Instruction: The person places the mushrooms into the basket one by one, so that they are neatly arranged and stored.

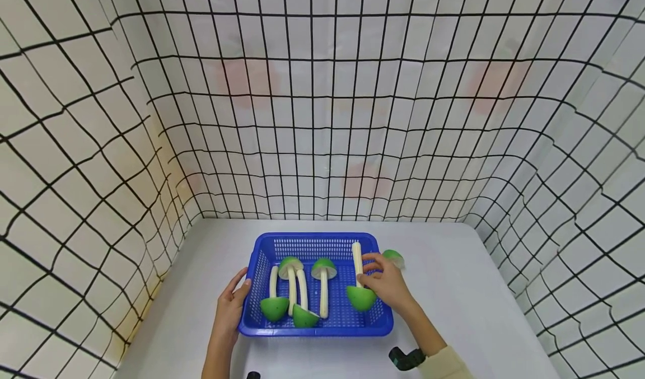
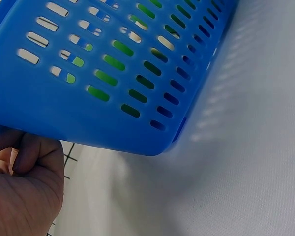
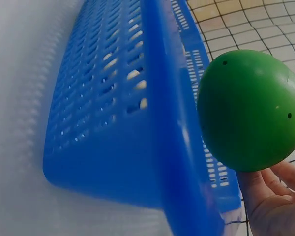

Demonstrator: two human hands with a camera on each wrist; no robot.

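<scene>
A blue plastic basket point(image 1: 347, 331) with slotted walls holds several toy mushrooms with green caps and pale stems. At its left side my left hand point(image 1: 230, 306) grips the rim, and the left wrist view shows the curled fingers point(image 2: 37, 152) at the basket's edge point(image 2: 103, 140). Over the basket's right end, my right hand point(image 1: 390, 284) pinches a toy mushroom point(image 1: 360, 298) by its stem, cap toward me and stem pointing away. In the right wrist view that mushroom's round green cap point(image 3: 248, 110) hides part of the hand point(image 3: 280, 206).
Another green-capped piece point(image 1: 393, 257) lies on the white table point(image 1: 453, 289) just right of the basket, partly behind my right hand. White walls with a black grid point(image 1: 322, 116) enclose the table at the back and both sides. A dark band point(image 1: 406, 358) sits on my right wrist.
</scene>
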